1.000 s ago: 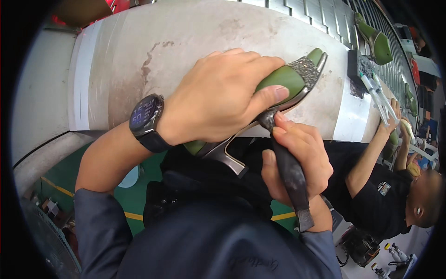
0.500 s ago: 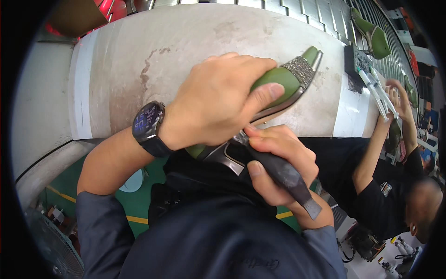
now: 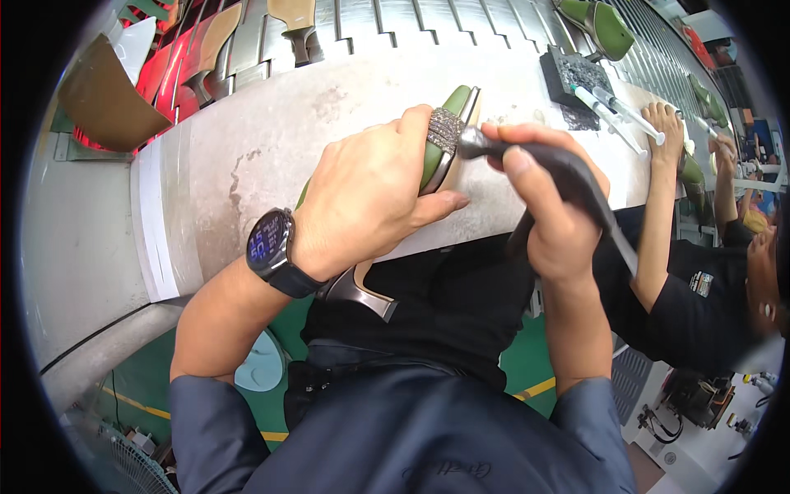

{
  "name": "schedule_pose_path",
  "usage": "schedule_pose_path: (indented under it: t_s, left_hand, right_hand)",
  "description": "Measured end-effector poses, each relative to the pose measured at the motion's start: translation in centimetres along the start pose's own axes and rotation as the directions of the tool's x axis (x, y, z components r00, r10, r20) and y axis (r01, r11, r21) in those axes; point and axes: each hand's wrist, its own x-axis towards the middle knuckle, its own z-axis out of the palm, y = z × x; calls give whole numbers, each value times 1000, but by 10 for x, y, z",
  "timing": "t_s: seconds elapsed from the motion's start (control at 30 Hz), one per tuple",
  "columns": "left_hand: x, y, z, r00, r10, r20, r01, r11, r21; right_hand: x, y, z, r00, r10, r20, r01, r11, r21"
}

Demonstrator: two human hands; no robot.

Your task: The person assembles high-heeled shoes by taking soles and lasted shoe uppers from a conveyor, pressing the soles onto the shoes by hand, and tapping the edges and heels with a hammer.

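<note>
Hammer (image 3: 565, 167), gripped by the right hand (image 3: 559, 226), has moved toeward along the green shoe (image 3: 431, 163), its head just right of the left hand (image 3: 370, 185), which clasps the shoe.

Digits in several rows light the dark face of the wristwatch (image 3: 270, 240), the larger ones blue-violet. Dark script (image 3: 448, 470) crosses the front of the dark blue shirt (image 3: 395, 428), too faint to read surely. Print on the small patch (image 3: 701, 284) on the co-worker's black shirt (image 3: 699, 333) is too small to read.
</note>
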Motion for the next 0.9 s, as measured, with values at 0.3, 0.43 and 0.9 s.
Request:
schedule_pose_path:
  t_s: [0.3,0.43,0.9]
  left_hand:
    - [-1,2,-4,993,-73,93,73,997,-2]
    - [6,2,-31,991,-44,-123,46,999,8]
    - [-22,59,-80,921,127,-368,-253,914,-318]
  right_hand:
    - [63,49,-22,911,407,-60,-398,909,124]
    - [46,69,-24,975,220,-39,-219,975,27]
    - [-22,-59,9,973,-216,84,210,975,73]
